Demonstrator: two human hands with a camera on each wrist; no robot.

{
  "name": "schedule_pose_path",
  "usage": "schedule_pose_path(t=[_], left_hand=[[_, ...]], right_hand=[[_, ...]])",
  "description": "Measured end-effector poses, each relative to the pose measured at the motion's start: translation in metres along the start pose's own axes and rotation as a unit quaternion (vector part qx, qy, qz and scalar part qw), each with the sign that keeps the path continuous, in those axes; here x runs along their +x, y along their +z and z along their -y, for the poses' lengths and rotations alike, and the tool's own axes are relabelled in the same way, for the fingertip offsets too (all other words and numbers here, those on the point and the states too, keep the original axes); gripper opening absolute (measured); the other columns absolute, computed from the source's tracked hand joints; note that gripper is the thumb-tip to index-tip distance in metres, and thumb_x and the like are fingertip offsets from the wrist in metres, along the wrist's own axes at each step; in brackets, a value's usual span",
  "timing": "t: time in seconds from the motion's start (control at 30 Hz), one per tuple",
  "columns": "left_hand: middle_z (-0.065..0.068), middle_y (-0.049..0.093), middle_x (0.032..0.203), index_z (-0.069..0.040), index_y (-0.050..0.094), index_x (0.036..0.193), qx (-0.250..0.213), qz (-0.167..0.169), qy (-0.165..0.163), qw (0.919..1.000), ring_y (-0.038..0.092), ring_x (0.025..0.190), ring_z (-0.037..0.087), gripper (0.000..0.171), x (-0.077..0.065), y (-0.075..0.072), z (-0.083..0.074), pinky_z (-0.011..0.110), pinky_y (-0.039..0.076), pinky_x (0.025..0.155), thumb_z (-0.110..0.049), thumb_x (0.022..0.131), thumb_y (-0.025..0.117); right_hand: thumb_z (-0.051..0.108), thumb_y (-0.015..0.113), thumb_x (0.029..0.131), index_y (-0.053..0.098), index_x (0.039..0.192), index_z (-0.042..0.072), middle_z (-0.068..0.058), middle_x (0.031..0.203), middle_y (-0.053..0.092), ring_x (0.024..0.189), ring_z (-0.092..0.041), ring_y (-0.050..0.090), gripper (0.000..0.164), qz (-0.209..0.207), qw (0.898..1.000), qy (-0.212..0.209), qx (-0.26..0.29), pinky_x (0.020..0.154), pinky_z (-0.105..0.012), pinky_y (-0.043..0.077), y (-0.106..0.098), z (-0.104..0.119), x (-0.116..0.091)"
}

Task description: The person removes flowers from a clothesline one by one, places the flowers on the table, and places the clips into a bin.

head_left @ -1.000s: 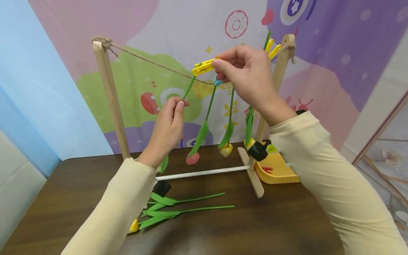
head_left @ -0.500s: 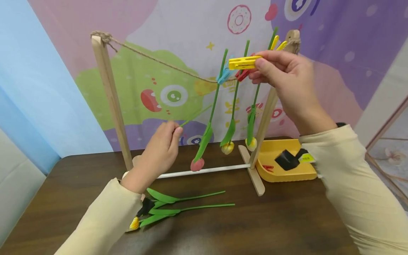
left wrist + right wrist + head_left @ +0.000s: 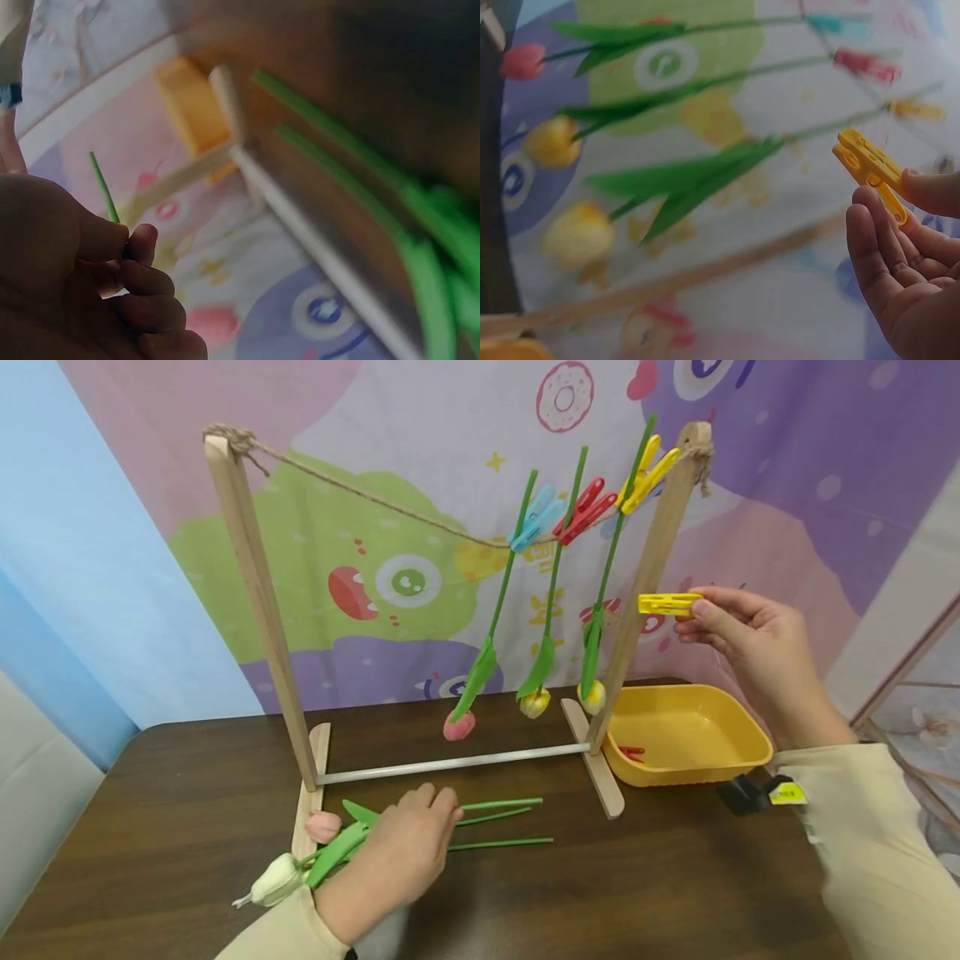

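My left hand (image 3: pixel 408 843) is low over the table and pinches the green stem (image 3: pixel 103 187) of an artificial tulip. A white tulip head (image 3: pixel 277 881) lies left of that hand, its stem partly hidden by it. Right beside it are a pink tulip (image 3: pixel 322 827) and further green stems (image 3: pixel 498 843). My right hand (image 3: pixel 757 652) pinches a yellow clothespin (image 3: pixel 667 604) in front of the rack's right post. On the rope (image 3: pixel 375 503), blue (image 3: pixel 536 518), red (image 3: pixel 585 512) and yellow clothespins (image 3: pixel 915 109) hold three tulips head down: one pink (image 3: pixel 459 725), two yellow (image 3: pixel 535 703).
The wooden rack (image 3: pixel 258 585) stands at the back of the dark table (image 3: pixel 570 893), with a white crossbar (image 3: pixel 450 763) low between its posts. A yellow tray (image 3: pixel 697 774) holding a red clothespin (image 3: pixel 632 752) sits right of the rack. Behind hangs a patterned cloth (image 3: pixel 420 410).
My left hand has come down from near the rope to the table with its tulip. My right hand has drawn the yellow clothespin away from that stem, then right and down past the rope.
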State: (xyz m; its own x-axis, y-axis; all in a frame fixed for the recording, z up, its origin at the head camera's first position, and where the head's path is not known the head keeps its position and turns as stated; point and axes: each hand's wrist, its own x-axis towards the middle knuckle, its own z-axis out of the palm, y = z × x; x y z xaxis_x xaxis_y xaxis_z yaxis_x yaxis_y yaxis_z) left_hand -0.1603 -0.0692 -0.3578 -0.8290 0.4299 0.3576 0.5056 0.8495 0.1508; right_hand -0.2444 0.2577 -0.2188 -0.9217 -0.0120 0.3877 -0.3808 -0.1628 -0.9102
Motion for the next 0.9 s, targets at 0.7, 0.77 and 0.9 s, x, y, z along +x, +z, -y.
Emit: schedule_pose_path(t=[0.7,0.77,0.9], left_hand=[[0.001,0.047,0.074,-0.015,0.049,0.083,0.011,0.162,-0.022,0.9865,0.05,0.069,0.02,0.014,-0.037,0.074,-0.017,0.033,0.036,0.053,-0.028,0.089,0.048],[0.001,0.046,0.075,-0.015,0.049,0.085,0.001,0.188,-0.028,0.9817,0.049,0.07,0.02,0.014,-0.036,0.078,-0.017,0.032,0.035,0.054,-0.028,0.09,0.047],[0.001,0.045,0.077,-0.016,0.049,0.087,-0.016,0.226,-0.036,0.9733,0.047,0.071,0.019,0.014,-0.035,0.082,-0.017,0.031,0.032,0.056,-0.028,0.091,0.045]], right_hand=[[0.013,0.056,0.085,0.06,0.095,0.006,0.003,0.08,0.068,0.072,-0.009,0.066,0.012,0.009,0.99,0.133,-0.055,0.068,-0.018,0.05,-0.083,-0.123,-0.018],[0.014,0.056,0.086,0.057,0.097,0.004,0.004,0.08,0.067,0.072,-0.008,0.065,0.015,0.011,0.986,0.15,-0.066,0.068,-0.018,0.05,-0.087,-0.132,-0.017],[0.02,0.056,0.086,0.047,0.111,-0.007,0.01,0.08,0.065,0.073,-0.004,0.064,0.038,0.009,0.973,0.192,-0.132,0.069,-0.018,0.05,-0.091,-0.15,-0.015]])
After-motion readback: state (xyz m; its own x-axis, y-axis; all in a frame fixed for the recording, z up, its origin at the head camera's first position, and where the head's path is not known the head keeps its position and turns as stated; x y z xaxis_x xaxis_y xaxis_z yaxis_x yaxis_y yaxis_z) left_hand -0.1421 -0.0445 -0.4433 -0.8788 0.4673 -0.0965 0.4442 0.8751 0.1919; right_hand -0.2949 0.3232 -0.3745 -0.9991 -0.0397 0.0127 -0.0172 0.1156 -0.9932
